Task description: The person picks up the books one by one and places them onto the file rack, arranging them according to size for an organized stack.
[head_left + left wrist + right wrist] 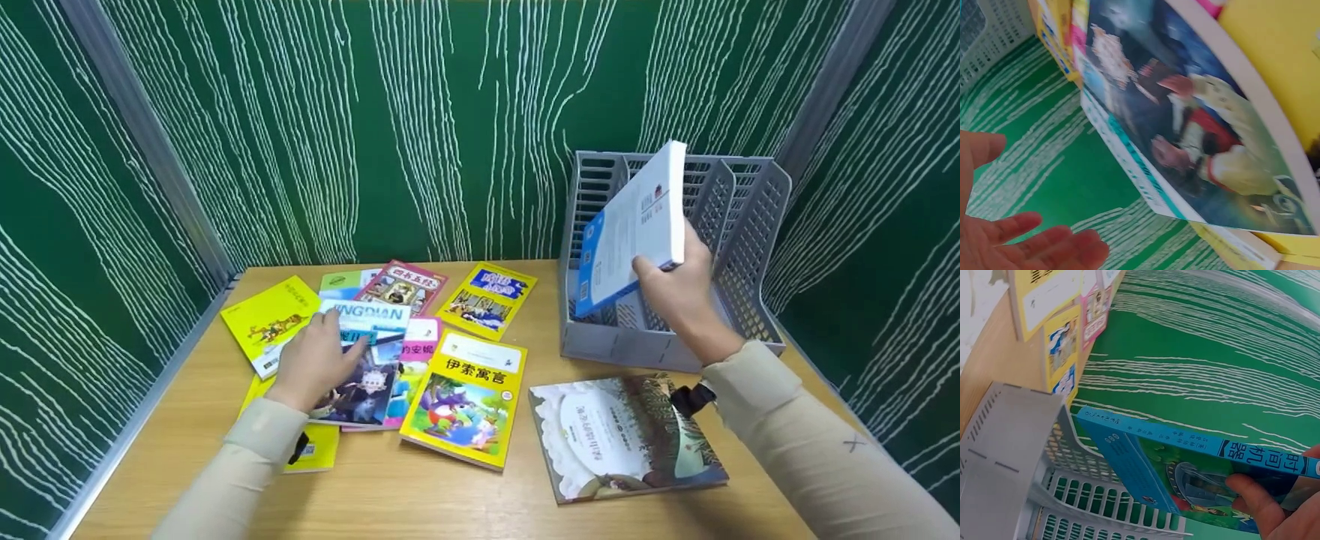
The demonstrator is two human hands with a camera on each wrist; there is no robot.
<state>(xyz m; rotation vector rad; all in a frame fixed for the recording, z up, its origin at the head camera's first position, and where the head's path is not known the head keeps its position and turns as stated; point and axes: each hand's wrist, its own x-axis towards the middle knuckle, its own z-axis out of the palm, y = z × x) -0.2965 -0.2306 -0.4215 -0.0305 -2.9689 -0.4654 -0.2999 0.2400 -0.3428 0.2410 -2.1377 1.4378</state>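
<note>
My right hand [681,291] grips a thick blue-and-white book [634,232], tilted at the left part of a grey file rack [622,343]. In the right wrist view the thumb lies on the illustrated cover and the blue spine [1185,434] faces up. My left hand [313,366] is over a dark-covered book [367,390] with a white top band. From the left wrist view, its fingers [1067,242] are extended and apart from that book, holding nothing. Under and around it lie a pink-edged book [420,346] and a yellow book [274,319].
A yellow fable book [469,397] lies mid-table, with a smaller yellow book [491,300] and a red-pink book [401,289] behind. A brown-and-white picture book [626,439] lies before the rack. Green white-streaked panels [465,135] enclose the wooden table [405,495].
</note>
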